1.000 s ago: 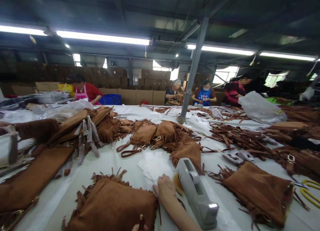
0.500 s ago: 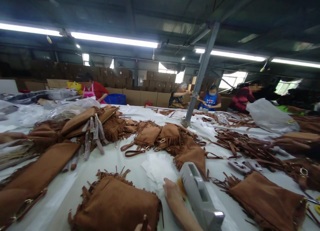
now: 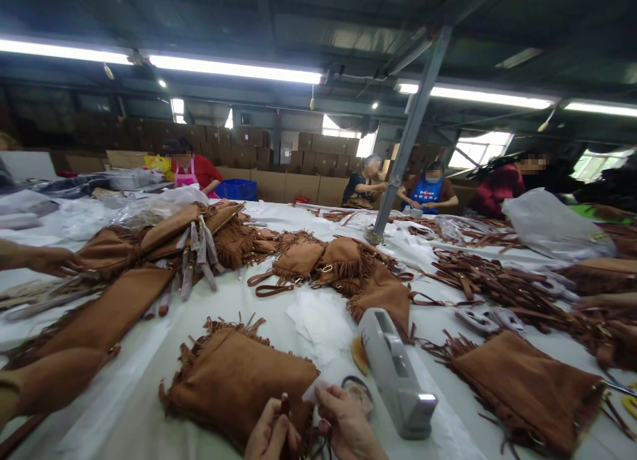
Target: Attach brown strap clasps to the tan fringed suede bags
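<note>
Fringed bag [image 3: 243, 380] – brown suede-type cloth, matt w/ soft nap, fringe same matl. Strap end [image 3: 284, 404]: smooth, leather-look. Slip [image 3: 310, 389]: thin, white, paper-like. Loose sheets [image 3: 318, 322]: white paper, matt, a bit crumpled. Tape dispenser [image 3: 405, 388] – smooth grey plastic, semi-gloss, glint at near end. Wrist strap [image 3: 275, 290]: brown leather-look, slight sheen. Clip [image 3: 327, 269]: shiny metal. Table cover [image 3: 134, 387]: smooth, faint sheen. Big bag [image 3: 552, 226]: thin translucent plastic, wrinkled. Bin [image 3: 236, 190]: blue plastic. Post [image 3: 405, 141]: grey metal. Boxes [image 3: 326, 162]: matt cardboard.

1 head camera faces forward and down across the white worktable [image 3: 139, 397]; left hand [image 3: 273, 430] and right hand [image 3: 346, 420] near, cardboard cartons [image 3: 323, 162] far.
</note>
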